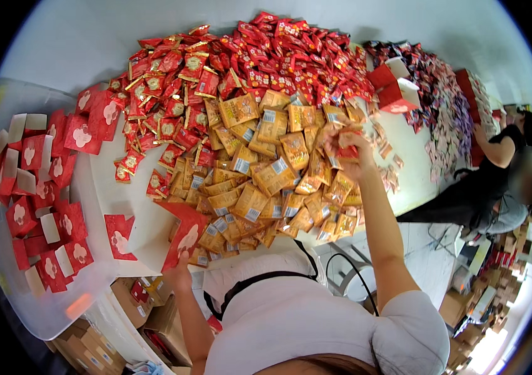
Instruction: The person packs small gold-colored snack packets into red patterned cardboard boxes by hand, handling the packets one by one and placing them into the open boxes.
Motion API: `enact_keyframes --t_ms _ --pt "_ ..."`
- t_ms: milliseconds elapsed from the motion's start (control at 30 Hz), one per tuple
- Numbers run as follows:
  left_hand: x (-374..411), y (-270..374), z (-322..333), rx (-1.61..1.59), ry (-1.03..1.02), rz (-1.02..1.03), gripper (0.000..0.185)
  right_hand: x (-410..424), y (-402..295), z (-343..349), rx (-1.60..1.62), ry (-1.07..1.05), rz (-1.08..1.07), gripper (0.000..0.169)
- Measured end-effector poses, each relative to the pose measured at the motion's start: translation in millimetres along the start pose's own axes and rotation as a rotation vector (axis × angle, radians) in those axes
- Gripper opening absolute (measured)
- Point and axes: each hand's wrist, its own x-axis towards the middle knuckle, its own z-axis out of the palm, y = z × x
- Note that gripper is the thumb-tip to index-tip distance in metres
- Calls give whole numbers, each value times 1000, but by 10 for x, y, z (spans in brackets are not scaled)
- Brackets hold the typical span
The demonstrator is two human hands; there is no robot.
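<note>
My left hand [180, 273] grips the lower edge of a red paper box [185, 234] with a pale printed figure, at the table's front edge. Under and around that box lie orange-yellow snack packets [273, 176] in a wide heap. Over the heap's right side my right hand [358, 149] is closed around a small red packet [348, 153]; the fingers partly hide it, and whether it holds more I cannot tell. Behind the orange heap are red packets with gold ends [167, 105] and red flower-print packets [289, 56]. Small pale pink packets [384, 147] are scattered right of my right hand.
A translucent plastic bin [22, 311] with several red boxes [36, 197] stands at the left. One red box [120, 236] lies on the white table [139, 234]. Two open boxes [395, 91] stand at the back right. Another person [491, 154] works at the table's far right.
</note>
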Motion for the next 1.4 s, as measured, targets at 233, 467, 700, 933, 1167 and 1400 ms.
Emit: enact_keyframes --t_ms 233,467,700,933,1167,1400 --pt "-417 -154 224 -51 85 -34 41 1958 -475 -296 -1479 -20 -801 54" --pt "-785 492 738 8 251 -395 48 2720 -352 -204 -1989 72 -186 51" --pt "-688 -29 624 44 -72 -3 49 2677 -434 -501 -1620 192 -4 74" --pt "-745 335 764 309 -74 -248 41 1084 -1037 -891 -342 -55 75 36" --pt "-558 -230 738 142 -291 56 41 431 -603 -1901 -1497 331 -175 26" --pt "-450 -537 823 -5 -479 114 71 682 -219 -2049 -2169 -331 -437 39"
